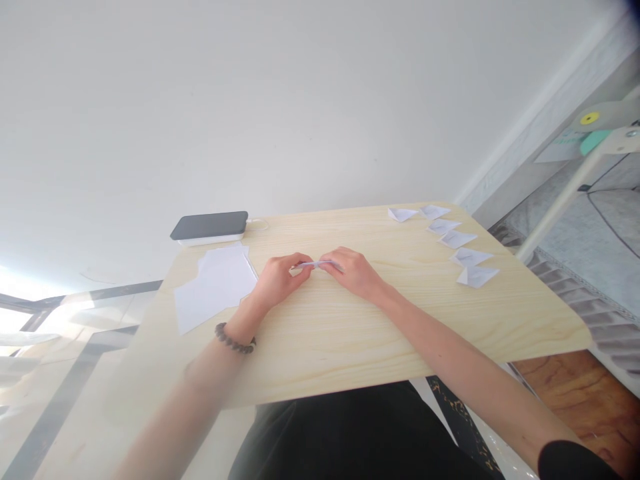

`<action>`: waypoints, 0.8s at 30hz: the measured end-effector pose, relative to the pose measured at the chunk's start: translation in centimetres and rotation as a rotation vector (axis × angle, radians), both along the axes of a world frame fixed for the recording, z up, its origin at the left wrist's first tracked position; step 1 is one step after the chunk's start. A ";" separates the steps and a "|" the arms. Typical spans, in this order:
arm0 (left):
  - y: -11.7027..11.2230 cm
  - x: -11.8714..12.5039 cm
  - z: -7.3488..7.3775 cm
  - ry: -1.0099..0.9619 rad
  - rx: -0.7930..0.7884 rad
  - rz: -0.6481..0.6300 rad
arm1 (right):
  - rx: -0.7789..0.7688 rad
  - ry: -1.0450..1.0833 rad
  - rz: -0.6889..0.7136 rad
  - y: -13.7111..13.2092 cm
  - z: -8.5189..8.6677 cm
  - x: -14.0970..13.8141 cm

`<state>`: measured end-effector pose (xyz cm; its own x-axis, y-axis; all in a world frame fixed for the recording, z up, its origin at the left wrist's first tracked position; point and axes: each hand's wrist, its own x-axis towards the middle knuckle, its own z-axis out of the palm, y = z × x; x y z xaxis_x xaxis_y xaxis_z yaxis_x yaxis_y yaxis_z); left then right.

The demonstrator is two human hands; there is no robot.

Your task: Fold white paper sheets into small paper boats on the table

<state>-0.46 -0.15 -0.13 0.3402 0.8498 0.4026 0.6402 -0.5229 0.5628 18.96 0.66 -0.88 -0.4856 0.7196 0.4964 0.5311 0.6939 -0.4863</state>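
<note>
Between my two hands, over the middle of the table, is a small folded piece of white paper point(317, 264), seen nearly edge-on. My left hand point(283, 277) pinches its left end, thumb below and fingers above. At the opposite end, my right hand point(351, 270) grips it the same way, with its fingertips close to the left ones. Much of the paper is covered by the fingers. Left of my left hand lies a loose pile of white paper sheets point(215, 283). Several folded white paper shapes point(477, 276) with pointed ends stand along the table's right side.
A dark-screened phone point(210, 225) rests on a white base at the back left corner, with a white cable point(259, 223) beside it. The light wood table point(350, 353) meets a white wall point(310, 107). A white metal frame point(565, 200) stands right of the table.
</note>
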 end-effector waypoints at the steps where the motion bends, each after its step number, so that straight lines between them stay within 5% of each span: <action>1: 0.0 0.0 0.0 0.003 -0.014 0.000 | 0.007 0.001 0.010 0.0 0.0 0.0; 24: 0.3 0.0 0.1 -0.071 -0.105 -0.003 | -0.205 0.114 -0.066 0.2 -0.2 -0.1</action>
<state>-0.42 0.12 0.02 0.3161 0.8876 0.3350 0.5954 -0.4605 0.6583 18.85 0.88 -1.10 -0.3837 0.8390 0.3859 0.5055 0.5405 -0.6726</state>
